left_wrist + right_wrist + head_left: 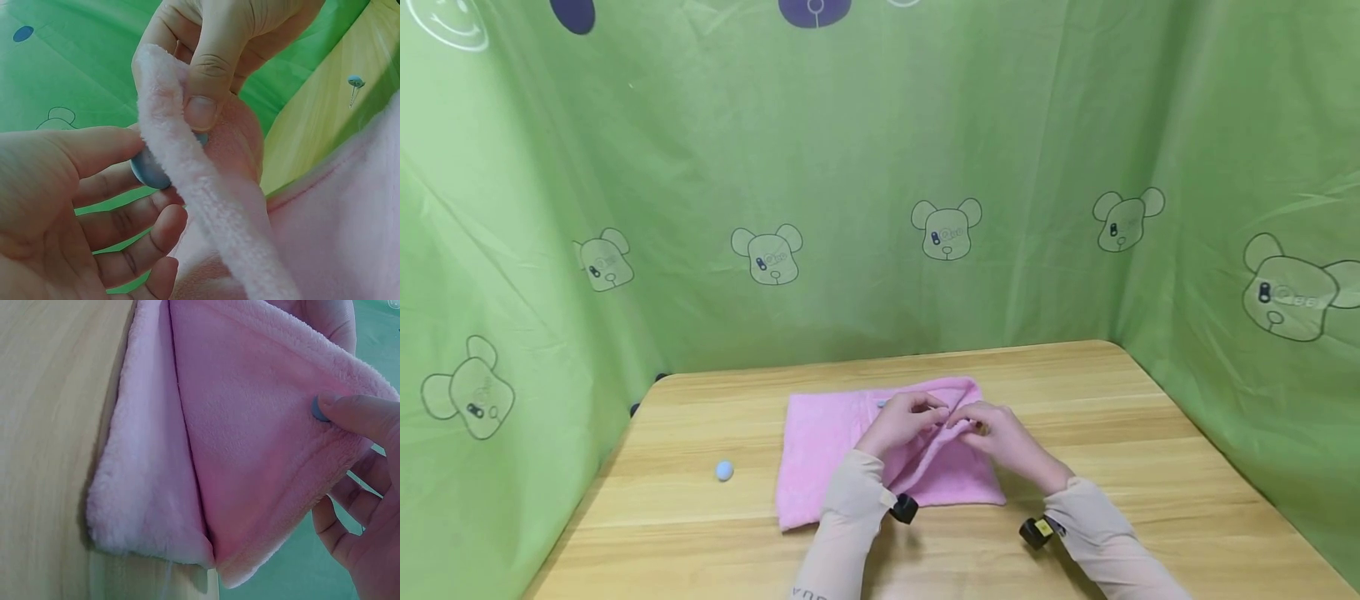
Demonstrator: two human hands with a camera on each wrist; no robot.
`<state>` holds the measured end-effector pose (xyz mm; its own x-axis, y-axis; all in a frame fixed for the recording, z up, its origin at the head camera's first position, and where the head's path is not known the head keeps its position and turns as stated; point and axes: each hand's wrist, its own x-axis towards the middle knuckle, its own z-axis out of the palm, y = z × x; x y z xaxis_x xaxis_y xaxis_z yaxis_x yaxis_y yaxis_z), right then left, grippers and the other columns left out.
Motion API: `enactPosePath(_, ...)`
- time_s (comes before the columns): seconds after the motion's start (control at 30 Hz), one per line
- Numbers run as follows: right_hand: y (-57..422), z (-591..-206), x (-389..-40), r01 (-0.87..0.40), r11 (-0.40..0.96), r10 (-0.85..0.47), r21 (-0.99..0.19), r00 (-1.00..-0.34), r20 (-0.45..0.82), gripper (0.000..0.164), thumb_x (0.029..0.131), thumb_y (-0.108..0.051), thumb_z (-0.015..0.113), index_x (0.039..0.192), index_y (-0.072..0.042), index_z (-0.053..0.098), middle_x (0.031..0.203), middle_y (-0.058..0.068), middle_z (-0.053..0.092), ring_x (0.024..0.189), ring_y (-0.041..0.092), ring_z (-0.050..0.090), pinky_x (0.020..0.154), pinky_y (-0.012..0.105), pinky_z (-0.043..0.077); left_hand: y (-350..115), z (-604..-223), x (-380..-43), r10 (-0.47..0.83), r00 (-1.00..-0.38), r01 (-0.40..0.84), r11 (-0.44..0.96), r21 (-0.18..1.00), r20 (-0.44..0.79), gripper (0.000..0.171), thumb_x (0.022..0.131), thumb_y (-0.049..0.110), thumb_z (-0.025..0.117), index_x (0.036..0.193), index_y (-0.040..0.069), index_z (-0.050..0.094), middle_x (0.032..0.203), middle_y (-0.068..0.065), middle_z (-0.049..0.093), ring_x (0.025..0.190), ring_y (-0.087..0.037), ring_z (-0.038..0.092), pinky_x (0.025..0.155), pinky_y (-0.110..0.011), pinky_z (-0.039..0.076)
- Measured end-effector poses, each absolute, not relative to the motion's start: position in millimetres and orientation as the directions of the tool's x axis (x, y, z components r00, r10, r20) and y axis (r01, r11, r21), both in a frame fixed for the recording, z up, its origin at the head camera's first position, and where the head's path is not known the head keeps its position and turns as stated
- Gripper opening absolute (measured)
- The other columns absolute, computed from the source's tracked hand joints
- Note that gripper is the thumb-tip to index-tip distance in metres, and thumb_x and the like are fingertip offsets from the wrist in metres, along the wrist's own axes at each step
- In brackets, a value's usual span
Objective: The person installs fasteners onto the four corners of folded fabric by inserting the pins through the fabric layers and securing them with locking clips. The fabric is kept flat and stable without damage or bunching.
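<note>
A pink plush cloth [820, 450] lies folded on the table, its right part lifted open between both hands. My left hand [910, 419] pinches a blue rounded button-like piece [150, 170] against the raised cloth edge; its other fingers are loosely bent below. From the opposite side, my right hand [1003, 437] grips the cloth corner between thumb and fingers. Its thumb [356, 415] presses a small blue disc [320, 410] on the cloth's face. The cloth edge hides most of the blue piece.
On the wooden table [685, 550], left of the cloth, sits a small light-blue round-headed piece [724, 471]. A thin light-blue item [882, 403] shows on the cloth beside my left hand. Green printed curtains [865, 308] stand behind the table and at both sides.
</note>
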<state>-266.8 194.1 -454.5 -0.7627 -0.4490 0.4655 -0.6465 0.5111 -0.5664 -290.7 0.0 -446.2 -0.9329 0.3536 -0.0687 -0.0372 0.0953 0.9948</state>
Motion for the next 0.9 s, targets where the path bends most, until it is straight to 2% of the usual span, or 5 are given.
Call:
enactPosePath(0.17,194.1,-455.3,-267.2,-0.642,0.521,-0.443,-0.562,-0.767,0.465,0.021,0.08,0.0,0.073,0.096,-0.013,0.072,0.091,0.0,0.072,0.081,0.001,0.06,0.072,0.021,0.055,-1.7,-444.4,-289.8,0.395,-0.917,-0.003,0.124,0.992,-0.052,0.016,0.086,0.019,0.072,0.096,0.007,0.072,0.089,-0.002,0.068,0.091,-0.023,0.061,0.092,-0.043,0.05)
enactPosePath(0.37,194.0,-455.4,-266.9,-0.63,0.521,-0.424,-0.576,-0.776,0.466,0.021,0.079,0.002,0.073,0.097,-0.009,0.072,0.089,0.003,0.07,0.078,0.003,0.06,0.069,0.02,0.055,-5.0,-443.7,-292.2,0.428,-0.904,0.123,0.247,0.961,0.006,0.018,0.089,0.023,0.07,0.097,0.007,0.073,0.094,-0.01,0.072,0.088,-0.024,0.064,0.086,-0.043,0.054)
enactPosePath(0.57,194.6,-454.7,-267.0,-0.615,0.536,-0.398,-0.578,-0.788,0.469,0.019,0.08,-0.002,0.074,0.096,-0.011,0.071,0.087,0.0,0.069,0.077,0.002,0.057,0.068,0.02,0.053,-11.1,-442.5,-293.4,0.483,-0.875,0.151,0.252,0.956,0.011,0.025,0.093,0.028,0.065,0.107,0.008,0.072,0.097,-0.006,0.071,0.088,-0.015,0.063,0.087,-0.033,0.052)
enactPosePath(0.8,195.7,-453.6,-267.5,-0.619,0.552,-0.383,-0.558,-0.783,0.49,0.018,0.08,-0.005,0.075,0.096,-0.012,0.071,0.088,0.0,0.071,0.078,0.002,0.06,0.07,0.021,0.054,-16.1,-434.5,-288.2,0.62,-0.783,0.361,0.4,0.843,0.041,0.042,0.081,0.027,0.079,0.12,0.017,0.066,0.099,0.003,0.067,0.088,-0.007,0.06,0.083,-0.022,0.049)
enactPosePath(0.9,195.6,-454.2,-268.5,-0.62,0.549,-0.391,-0.56,-0.783,0.484,0.019,0.08,-0.005,0.075,0.096,-0.013,0.071,0.088,-0.001,0.071,0.077,0.004,0.06,0.068,0.021,0.054,-12.6,-432.8,-286.6,0.622,-0.781,0.421,0.457,0.783,0.057,0.043,0.079,0.023,0.08,0.119,0.015,0.065,0.096,0.004,0.066,0.084,-0.005,0.059,0.079,-0.019,0.049)
